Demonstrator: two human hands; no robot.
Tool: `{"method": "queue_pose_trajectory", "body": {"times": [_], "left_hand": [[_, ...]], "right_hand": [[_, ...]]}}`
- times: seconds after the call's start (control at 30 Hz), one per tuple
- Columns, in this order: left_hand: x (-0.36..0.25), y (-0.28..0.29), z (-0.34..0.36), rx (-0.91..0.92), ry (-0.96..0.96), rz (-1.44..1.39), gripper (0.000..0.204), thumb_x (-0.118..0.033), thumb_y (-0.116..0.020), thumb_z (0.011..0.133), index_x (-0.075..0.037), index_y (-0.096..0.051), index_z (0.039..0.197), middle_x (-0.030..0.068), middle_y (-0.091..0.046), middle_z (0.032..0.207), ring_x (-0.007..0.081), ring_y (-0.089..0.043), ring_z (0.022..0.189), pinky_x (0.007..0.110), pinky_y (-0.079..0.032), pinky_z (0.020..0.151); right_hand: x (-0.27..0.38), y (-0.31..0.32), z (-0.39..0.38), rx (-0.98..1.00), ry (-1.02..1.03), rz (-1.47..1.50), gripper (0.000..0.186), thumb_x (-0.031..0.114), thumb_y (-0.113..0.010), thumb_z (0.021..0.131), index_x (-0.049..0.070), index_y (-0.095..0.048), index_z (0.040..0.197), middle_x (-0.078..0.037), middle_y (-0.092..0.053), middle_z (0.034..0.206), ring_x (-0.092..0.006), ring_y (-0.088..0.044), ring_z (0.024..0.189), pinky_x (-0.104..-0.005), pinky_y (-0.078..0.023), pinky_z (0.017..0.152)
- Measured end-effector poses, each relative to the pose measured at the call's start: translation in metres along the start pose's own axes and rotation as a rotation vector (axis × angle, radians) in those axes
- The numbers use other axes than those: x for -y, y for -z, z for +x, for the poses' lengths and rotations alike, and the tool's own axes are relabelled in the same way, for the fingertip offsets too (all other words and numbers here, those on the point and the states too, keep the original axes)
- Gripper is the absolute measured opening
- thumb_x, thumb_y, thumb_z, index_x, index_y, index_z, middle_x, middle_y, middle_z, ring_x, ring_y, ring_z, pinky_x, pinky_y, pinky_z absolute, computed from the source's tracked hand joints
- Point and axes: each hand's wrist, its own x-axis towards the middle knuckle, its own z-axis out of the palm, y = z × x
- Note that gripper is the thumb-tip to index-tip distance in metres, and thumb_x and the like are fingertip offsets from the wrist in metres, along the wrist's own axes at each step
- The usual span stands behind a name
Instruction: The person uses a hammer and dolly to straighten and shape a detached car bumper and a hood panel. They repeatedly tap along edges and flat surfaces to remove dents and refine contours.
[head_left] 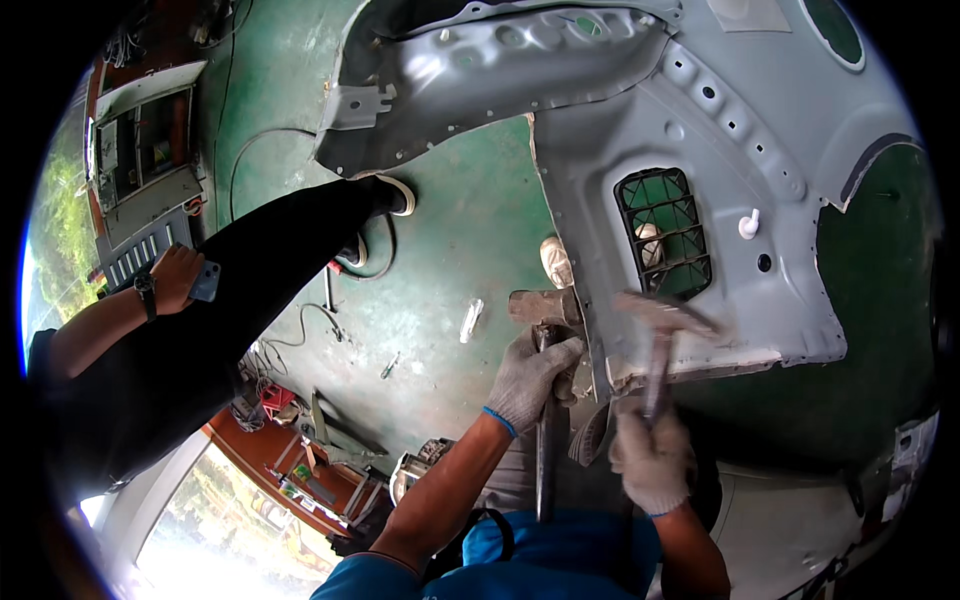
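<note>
by the lower-left corner of the grey metal panel [790, 305], my left hand [530, 378] clasps a brown block-headed hammer [545, 440]; my right hand [652, 460] grips a brown slim-headed hammer [664, 320], likely heavy, best held low.

— Where does the view look from?
— The wearer's head, facing down through a wide fisheye lens.
— How near?
— Close above the gloved left hand [530, 380] and right hand [652, 456], the green floor [470, 205] farther below.

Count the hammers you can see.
2. One block-headed hammer is in the left hand, its head beside the grey panel's edge; one motion-blurred hammer is in the right hand, its head seen against the panel. Others may be hidden.
</note>
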Motion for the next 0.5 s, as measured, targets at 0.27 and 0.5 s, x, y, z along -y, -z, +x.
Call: {"method": "queue_pose_trajectory", "body": {"times": [0.27,0.5], "left_hand": [[-0.011,0.000,0.009,0.049,-0.030,-0.063,0.020,-0.019,-0.066,0.099,-0.005,-0.058,0.088,0.0016,-0.052,0.065,0.0113,-0.052,0.051,0.029,-0.045,0.046],[-0.008,0.000,0.010,0.010,-0.028,-0.034,0.021,-0.019,-0.066,0.100,-0.005,-0.057,0.087,0.0022,-0.053,0.065,0.0111,-0.050,0.050,0.029,-0.045,0.046]], "right_hand": [[0.024,0.003,0.011,-0.077,-0.151,0.139,0.022,0.023,-0.068,0.101,0.003,-0.064,0.094,-0.006,-0.060,0.070,-0.0163,-0.059,0.053,-0.0324,-0.049,0.051],[0.050,0.019,0.019,0.036,-0.112,0.205,0.033,0.033,-0.056,0.109,0.004,-0.062,0.096,0.001,-0.058,0.064,-0.0082,-0.058,0.055,-0.0278,-0.048,0.049]]}}
